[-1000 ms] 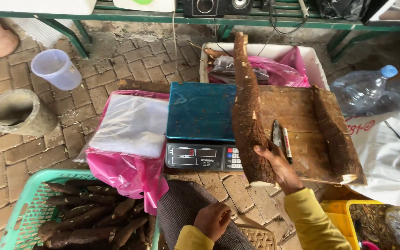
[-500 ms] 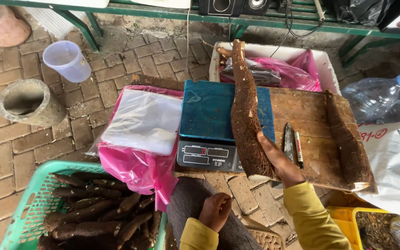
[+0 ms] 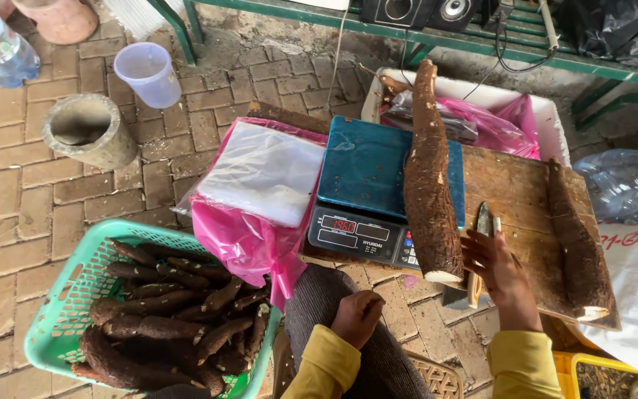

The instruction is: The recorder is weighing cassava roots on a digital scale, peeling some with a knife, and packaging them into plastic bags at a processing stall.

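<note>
One cassava root (image 3: 431,185) seemingly touching right hand (image 3: 498,267)

Cassava root (image 3: 431,185): previously held tilted above the scale (image 3: 378,188), now lying on its platform. Right hand (image 3: 498,266): moved from root's end to the knife (image 3: 480,251) beside it.

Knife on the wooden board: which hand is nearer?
Right. The right hand lies on the knife, beside the big cassava root on the scale. The left hand rests on the knee, well off to the left.
</note>
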